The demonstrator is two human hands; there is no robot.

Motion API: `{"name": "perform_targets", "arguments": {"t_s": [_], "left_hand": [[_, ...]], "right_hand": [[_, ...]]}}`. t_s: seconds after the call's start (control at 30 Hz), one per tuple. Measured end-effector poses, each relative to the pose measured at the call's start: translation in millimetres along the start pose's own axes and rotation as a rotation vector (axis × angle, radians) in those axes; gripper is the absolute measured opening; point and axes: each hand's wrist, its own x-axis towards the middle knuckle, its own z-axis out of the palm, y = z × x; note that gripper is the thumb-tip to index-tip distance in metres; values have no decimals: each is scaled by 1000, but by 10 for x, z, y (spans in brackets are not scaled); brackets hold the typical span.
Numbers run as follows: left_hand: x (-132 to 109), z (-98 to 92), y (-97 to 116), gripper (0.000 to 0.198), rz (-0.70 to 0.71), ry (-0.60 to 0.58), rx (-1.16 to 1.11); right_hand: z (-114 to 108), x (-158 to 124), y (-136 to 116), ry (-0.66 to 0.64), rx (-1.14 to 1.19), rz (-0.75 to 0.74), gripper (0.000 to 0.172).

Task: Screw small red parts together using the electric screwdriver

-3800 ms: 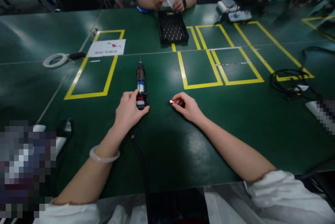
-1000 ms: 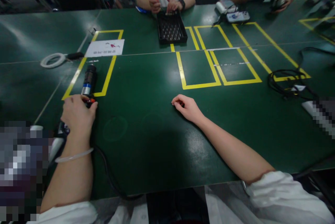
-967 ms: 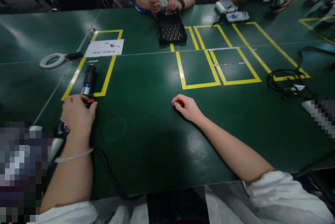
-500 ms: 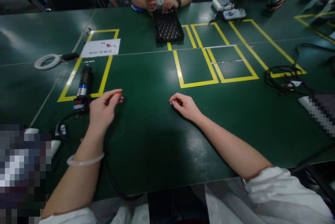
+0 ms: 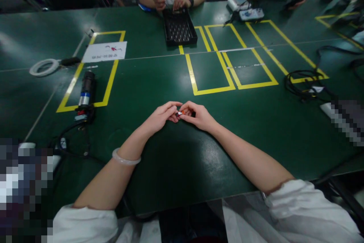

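Observation:
My left hand (image 5: pixel 162 115) and my right hand (image 5: pixel 200 117) meet above the green table, fingertips nearly touching. Between them is a small orange-and-white part (image 5: pixel 180 113), pinched by the fingers of both hands and mostly covered; its exact kind is too small to make out. A pale bangle circles my left wrist. Left of my hands, a dark cylindrical tool (image 5: pixel 86 88) with a blue and silver band lies at the yellow taped outline, its cable trailing toward me.
Across the table, a person holds a red-and-black tool beside a black tray (image 5: pixel 181 41) of small pins. A white paper sign (image 5: pixel 105 51) and a white ring (image 5: pixel 44 68) lie at left. Coiled black cable (image 5: pixel 298 83) is at right. Another person sits behind a phone (image 5: pixel 251 14).
My left hand has moved right, from near the cylindrical tool to my right hand, bringing the small orange part. The right hand stays in place, its fingers now on the part.

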Motion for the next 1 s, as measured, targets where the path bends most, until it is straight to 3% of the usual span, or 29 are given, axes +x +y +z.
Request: {"name": "perform_targets", "arguments": {"t_s": [0.13, 0.57, 1.0], "left_hand": [[-17, -37, -56, 37, -7, -8, -24], [-20, -61, -42, 37, 20, -82, 50], [-47, -30, -47, 31, 39, -68, 41]], "right_hand": [[10, 8, 0, 26, -5, 20, 17], [1, 1, 8, 32, -49, 36, 16], [-7, 4, -11, 41, -19, 61, 19]]}}
